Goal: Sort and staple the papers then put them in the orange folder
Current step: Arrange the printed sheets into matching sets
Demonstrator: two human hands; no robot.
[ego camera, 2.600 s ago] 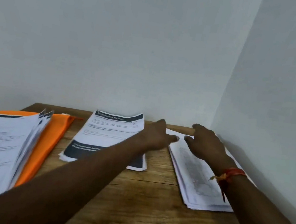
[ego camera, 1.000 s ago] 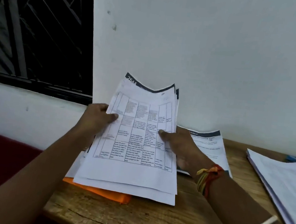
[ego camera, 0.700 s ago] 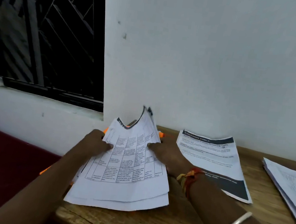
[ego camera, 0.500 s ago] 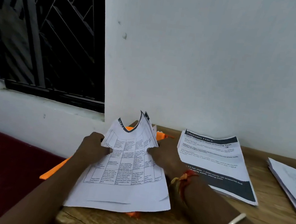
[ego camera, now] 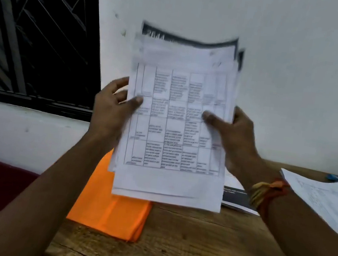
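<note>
Over the wooden surface [ego camera: 190, 249], the sheaf of papers [ego camera: 178, 118] has come up off the orange folder [ego camera: 110, 206], which now lies below the left hand [ego camera: 112, 109]. It and the right hand [ego camera: 234, 134] each pinch a side edge, likely squaring the sheets for stapling.

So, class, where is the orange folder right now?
In the head view, the orange folder lies flat at the left end of the wooden table, its far part hidden behind the held-up paper sheaf.
</note>
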